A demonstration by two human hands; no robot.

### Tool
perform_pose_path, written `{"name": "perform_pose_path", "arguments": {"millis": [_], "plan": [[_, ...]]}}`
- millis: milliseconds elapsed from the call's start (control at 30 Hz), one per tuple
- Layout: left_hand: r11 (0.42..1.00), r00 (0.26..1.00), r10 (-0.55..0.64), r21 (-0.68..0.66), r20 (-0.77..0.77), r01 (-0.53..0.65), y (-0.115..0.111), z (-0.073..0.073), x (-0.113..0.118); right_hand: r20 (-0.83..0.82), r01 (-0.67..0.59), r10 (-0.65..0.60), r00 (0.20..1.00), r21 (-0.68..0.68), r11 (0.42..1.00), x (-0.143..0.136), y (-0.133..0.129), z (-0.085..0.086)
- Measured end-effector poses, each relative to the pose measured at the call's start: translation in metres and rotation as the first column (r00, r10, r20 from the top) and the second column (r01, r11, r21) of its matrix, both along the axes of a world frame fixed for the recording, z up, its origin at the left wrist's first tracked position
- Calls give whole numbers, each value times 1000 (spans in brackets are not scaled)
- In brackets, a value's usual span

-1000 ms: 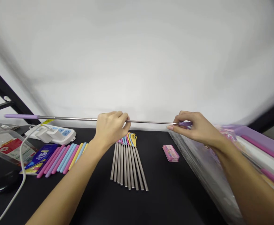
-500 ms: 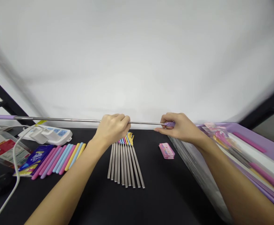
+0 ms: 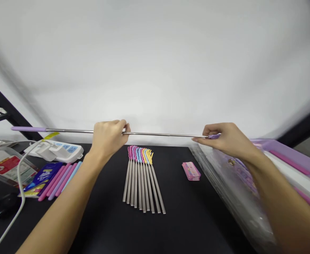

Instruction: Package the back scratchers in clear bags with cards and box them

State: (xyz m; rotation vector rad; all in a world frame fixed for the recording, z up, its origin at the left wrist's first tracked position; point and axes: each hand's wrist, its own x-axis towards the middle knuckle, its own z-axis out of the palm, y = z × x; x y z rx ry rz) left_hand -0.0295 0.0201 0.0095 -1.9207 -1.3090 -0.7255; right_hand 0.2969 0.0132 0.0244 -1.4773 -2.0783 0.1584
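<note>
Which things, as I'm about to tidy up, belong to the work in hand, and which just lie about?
Seemingly the work's:
- long rod, in left hand and right hand
- row of steel rods
- coloured tubes

Probably lying about:
- black mouse
- power strip
- blue packet

Around the rods (image 3: 143,187) on the counter (image 3: 186,222), the small stack (image 3: 191,171) lies at three o'clock, with the bags (image 3: 231,197) then the bin (image 3: 300,158) beyond, the tubes (image 3: 61,180) then the packet (image 3: 45,175) at nine, the power strip (image 3: 74,152) towards ten, and the wall (image 3: 155,70) behind at twelve.
</note>
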Motion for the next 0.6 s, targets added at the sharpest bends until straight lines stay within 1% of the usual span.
{"name": "perform_pose_path", "arguments": {"millis": [33, 67, 167, 233, 300, 400, 433, 467, 533, 600], "plan": [[1000, 1000, -5, -13, 3, 5, 1, -2, 1, 13, -7, 8, 1000, -6, 1000, -2, -1, 0], [998, 999, -40, -39, -14, 39, 1, -5, 6, 22, -32, 32, 999, -13, 999, -8, -1, -1], [975, 978, -188, -138, -92, 174, -3, -13, 34, 30, -140, 141, 990, -32, 990, -33, 1, -10], [962, 965, -235, -170, -118, 214, -6, -14, 48, 46, -159, 161, 986, -52, 986, -43, 2, -15], [964, 969, -214, -187, -124, 189, -7, -12, 48, 68, -129, 132, 989, -49, 990, -41, 4, -16], [979, 993, -65, -197, -95, 45, -3, -8, 28, 95, -52, 56, 994, -47, 998, -25, 6, -12], [978, 996, -31, -207, -86, 13, -2, -8, 22, 110, -28, 34, 993, -50, 998, -21, 6, -11], [976, 996, -21, -219, -81, 3, 0, -9, 19, 125, -10, 16, 992, -48, 999, -21, 5, -10], [969, 994, -69, -243, -88, 46, 0, -12, 21, 158, -8, 13, 987, -30, 1000, -28, 4, -10], [961, 986, -131, -258, -99, 102, -3, -17, 33, 180, -25, 27, 983, -15, 1000, -42, 3, -12]]}}
